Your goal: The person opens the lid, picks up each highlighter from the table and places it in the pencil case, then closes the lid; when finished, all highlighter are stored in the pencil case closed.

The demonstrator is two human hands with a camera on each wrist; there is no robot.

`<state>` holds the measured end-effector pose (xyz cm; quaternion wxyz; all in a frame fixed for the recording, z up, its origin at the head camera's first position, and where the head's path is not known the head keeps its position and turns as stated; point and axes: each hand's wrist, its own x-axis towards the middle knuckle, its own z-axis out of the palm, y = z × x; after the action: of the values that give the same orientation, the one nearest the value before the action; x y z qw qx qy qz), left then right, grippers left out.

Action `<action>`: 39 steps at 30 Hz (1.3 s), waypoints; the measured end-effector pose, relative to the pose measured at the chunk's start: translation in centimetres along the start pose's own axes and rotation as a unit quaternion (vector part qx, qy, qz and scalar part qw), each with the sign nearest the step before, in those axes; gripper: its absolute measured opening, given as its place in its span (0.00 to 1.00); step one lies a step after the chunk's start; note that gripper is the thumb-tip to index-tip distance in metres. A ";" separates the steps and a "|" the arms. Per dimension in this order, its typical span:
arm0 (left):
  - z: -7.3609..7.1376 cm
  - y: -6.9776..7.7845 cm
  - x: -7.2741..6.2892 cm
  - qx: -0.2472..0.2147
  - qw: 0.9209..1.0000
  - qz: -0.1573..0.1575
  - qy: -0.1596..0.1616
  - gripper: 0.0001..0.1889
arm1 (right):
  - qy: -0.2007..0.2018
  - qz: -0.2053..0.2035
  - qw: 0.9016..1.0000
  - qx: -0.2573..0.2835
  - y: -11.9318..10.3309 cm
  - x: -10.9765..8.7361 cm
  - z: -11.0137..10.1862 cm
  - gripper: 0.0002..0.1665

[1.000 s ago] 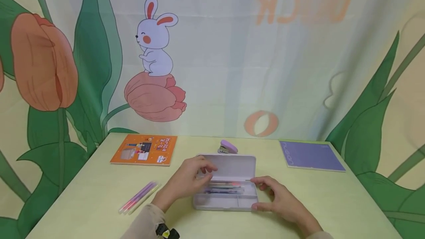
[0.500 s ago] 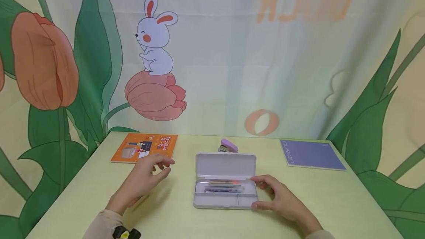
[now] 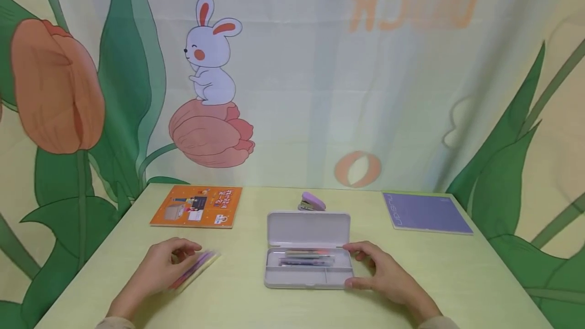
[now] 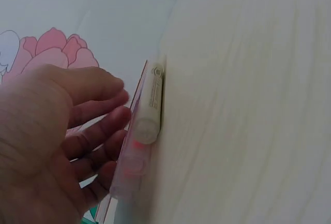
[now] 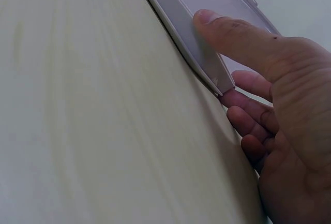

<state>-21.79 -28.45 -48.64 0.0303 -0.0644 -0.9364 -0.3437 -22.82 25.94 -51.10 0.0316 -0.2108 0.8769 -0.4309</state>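
A light grey pencil case (image 3: pixel 309 229) lies with its lid raised in the middle of the table. Several pens (image 3: pixel 307 257) rest in its far compartment. My right hand (image 3: pixel 388 275) holds the case's right end, thumb at the near corner and fingers at the far side; the right wrist view shows the thumb over the case's rim (image 5: pixel 189 35). At the left, my left hand (image 3: pixel 157 265) hovers at a small bunch of markers, fingers loosely bent. Among them are a pale yellow marker (image 3: pixel 197 274) and a purple one (image 3: pixel 203 259). The left wrist view shows the fingers beside the cream-barrelled marker (image 4: pixel 152 100), not closed round it.
Behind the case stands a purple stapler (image 3: pixel 313 201). An orange booklet (image 3: pixel 196 207) lies at the back left, and a blue-purple notebook (image 3: pixel 428 213) at the back right. A printed curtain (image 3: pixel 292 90) hangs behind the table.
My left hand has moved from over the pencil case leftward, then down to the markers. My right hand has stayed at the case's right end.
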 end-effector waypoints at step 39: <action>2.8 8.0 1.7 -0.021 0.979 0.204 -0.004 0.16 | 0.001 0.012 1.000 0.002 -0.1 0.0 0.0 0.44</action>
<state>-22.34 -20.41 -45.49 0.0952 -0.2563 -0.8961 -0.3496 -22.81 25.88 -50.99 0.0364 -0.1997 0.8788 -0.4320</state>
